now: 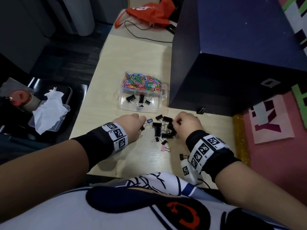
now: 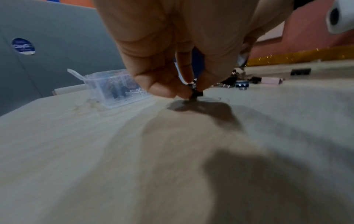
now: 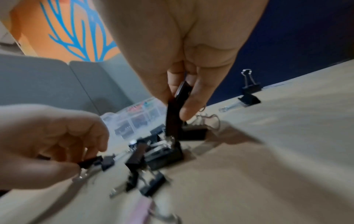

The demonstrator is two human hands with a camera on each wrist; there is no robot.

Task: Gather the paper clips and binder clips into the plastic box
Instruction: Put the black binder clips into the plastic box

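A clear plastic box (image 1: 157, 103) stands mid-table, its far compartment heaped with coloured paper clips (image 1: 142, 82), its near one holding a few black binder clips (image 1: 141, 98). A pile of black binder clips (image 1: 162, 128) lies just in front of it. My left hand (image 1: 141, 125) pinches a small black binder clip (image 2: 194, 92) at the pile's left edge, low on the table. On the pile's right side, my right hand (image 1: 178, 122) grips a large black binder clip (image 3: 175, 112) between thumb and fingers. A pink clip (image 1: 164, 148) lies nearer me.
A tall dark blue box (image 1: 232, 55) stands right of the plastic box, with a black clip (image 1: 200, 111) and a paper clip at its foot. Another clip (image 1: 182, 156) lies by my right wrist. An orange bag (image 1: 149, 12) and cable sit at the far end. Left is the table edge.
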